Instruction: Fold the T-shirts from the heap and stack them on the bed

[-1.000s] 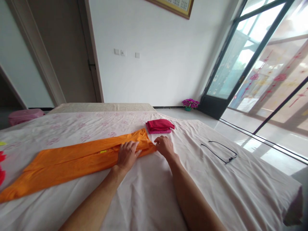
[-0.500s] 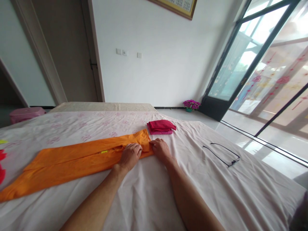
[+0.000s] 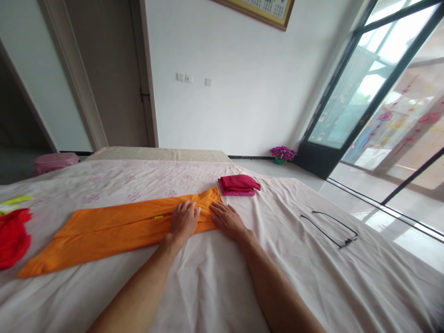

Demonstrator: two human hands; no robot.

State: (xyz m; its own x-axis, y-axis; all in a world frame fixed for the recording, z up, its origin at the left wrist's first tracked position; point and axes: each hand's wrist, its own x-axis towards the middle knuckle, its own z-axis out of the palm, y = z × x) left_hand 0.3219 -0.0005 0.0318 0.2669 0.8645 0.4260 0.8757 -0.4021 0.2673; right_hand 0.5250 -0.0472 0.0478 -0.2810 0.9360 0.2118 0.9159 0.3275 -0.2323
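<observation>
An orange garment [image 3: 114, 229] lies folded lengthwise across a bed covered by a pale pink sheet [image 3: 215, 282]. My left hand [image 3: 183, 221] rests flat on its right end, fingers stretched out. Beside it, my right hand [image 3: 227, 220] lies open and flat on the garment's right edge, partly on the sheet. Just beyond the garment's end sits a folded dark pink cloth [image 3: 239, 184].
A black wire hanger [image 3: 329, 226] lies on the sheet to the right. A red garment [image 3: 12, 236] and a yellow strip [image 3: 15, 200] are at the left edge. A pink tub [image 3: 55, 162] stands beyond the bed, potted flowers [image 3: 282, 153] by the glass doors.
My right hand has slid left from the sheet onto the garment's end and flattened. My left hand went from curled to flat. The view shifted left, showing more of the red garment.
</observation>
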